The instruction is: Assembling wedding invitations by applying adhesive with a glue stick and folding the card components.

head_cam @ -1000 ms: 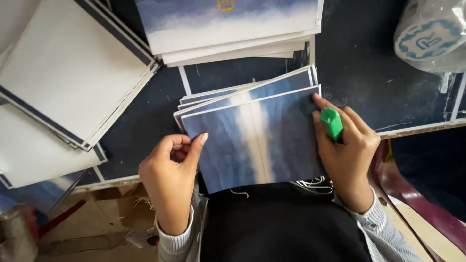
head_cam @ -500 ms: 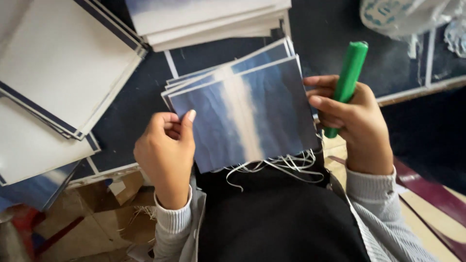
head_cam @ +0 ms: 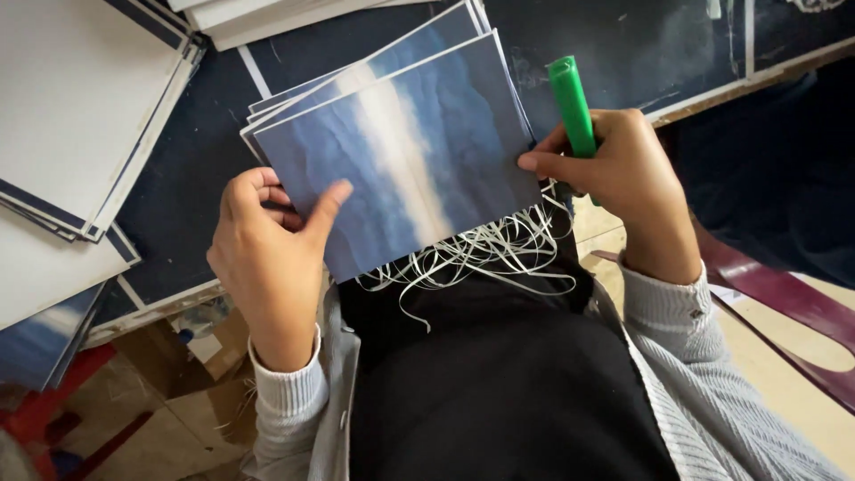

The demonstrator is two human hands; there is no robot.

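A small stack of blue printed sheets (head_cam: 401, 151) with a pale band down the middle is held between both hands, lifted toward my body over the dark table (head_cam: 205, 169). My left hand (head_cam: 267, 258) grips the stack's lower left edge, thumb on top. My right hand (head_cam: 623, 187) pinches the right edge with the thumb while holding an upright green cutter (head_cam: 571, 105). Thin white paper trimmings (head_cam: 481, 254) hang in a tangle from the stack's bottom edge over my dark lap.
Piles of white sheets with dark borders (head_cam: 80, 116) lie at the left, another pile (head_cam: 258, 18) at the top edge. A maroon chair (head_cam: 784, 303) shows at the right. Cardboard and scraps (head_cam: 196, 374) sit under the table's front edge.
The stack has been drawn closer to my body and tilted up. The green cutter in my right hand has swung upright. More white trimmings now hang below the stack.
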